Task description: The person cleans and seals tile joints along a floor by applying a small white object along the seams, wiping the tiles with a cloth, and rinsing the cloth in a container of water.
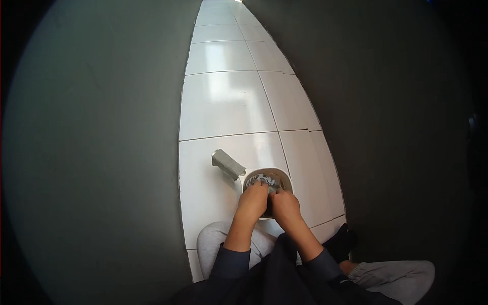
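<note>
A round white container point(289, 181) stands on the floor in front of my crossed legs, and both my hands reach into it. Inside lies a black-and-white patterned cloth point(268, 179), bunched up. My left hand point(254, 197) has its fingers bent down and closed on the cloth. Close beside it, my right hand point(285, 203) is also closed, its fingers on a greyish part of the cloth. The fingertips of both hands are partly hidden. A grey roll-like piece point(229, 164) slants away from the container's upper left rim, perhaps a handle with a covering.
Glossy white floor tiles point(218, 107) run ahead in a narrow strip. A dark grey wall point(101, 142) rises on the left and another dark wall point(396, 137) on the right. My legs in light grey trousers point(401, 277) and a dark sock point(341, 243) are near the container.
</note>
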`<state>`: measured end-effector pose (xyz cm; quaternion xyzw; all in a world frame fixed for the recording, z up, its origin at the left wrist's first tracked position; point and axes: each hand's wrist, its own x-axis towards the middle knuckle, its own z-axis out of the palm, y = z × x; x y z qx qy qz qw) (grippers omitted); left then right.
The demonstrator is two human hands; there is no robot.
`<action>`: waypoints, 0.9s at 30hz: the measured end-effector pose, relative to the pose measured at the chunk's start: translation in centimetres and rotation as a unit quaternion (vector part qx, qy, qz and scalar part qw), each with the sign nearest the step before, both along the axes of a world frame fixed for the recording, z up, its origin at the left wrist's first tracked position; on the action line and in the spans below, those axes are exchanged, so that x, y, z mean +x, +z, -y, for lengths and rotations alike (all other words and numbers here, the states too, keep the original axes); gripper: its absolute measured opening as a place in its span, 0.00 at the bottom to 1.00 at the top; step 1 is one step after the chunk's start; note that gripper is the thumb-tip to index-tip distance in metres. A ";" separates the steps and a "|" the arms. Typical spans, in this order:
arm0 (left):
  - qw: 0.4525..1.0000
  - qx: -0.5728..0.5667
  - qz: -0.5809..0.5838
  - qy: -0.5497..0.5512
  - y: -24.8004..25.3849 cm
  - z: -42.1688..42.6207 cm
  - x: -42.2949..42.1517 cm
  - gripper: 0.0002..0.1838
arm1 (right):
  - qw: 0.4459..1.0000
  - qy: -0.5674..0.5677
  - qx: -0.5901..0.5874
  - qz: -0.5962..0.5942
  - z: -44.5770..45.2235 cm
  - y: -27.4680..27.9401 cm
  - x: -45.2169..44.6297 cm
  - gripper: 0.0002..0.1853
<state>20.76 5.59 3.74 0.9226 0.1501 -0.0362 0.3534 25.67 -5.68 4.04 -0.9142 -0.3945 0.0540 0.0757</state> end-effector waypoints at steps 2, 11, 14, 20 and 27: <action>1.000 0.002 0.001 0.023 -0.4 0.0 0.0 0.12 | 1.000 0.005 -0.031 -0.003 -0.7 0.2 0.2 0.07; 0.998 0.034 0.016 0.054 -1.1 0.3 1.3 0.09 | 0.997 -0.027 0.036 -0.061 -0.6 -1.6 1.5 0.12; 0.996 0.046 0.065 0.039 -1.8 0.2 2.0 0.10 | 0.997 -0.037 0.058 -0.036 0.0 -0.2 0.3 0.15; 0.979 0.044 0.198 -0.015 -0.8 -0.6 2.1 0.14 | 0.995 -0.015 0.046 -0.093 0.9 -0.3 0.8 0.07; 0.979 0.031 0.197 0.047 0.6 -0.7 2.0 0.11 | 0.997 0.035 0.002 -0.064 0.8 -0.4 0.4 0.07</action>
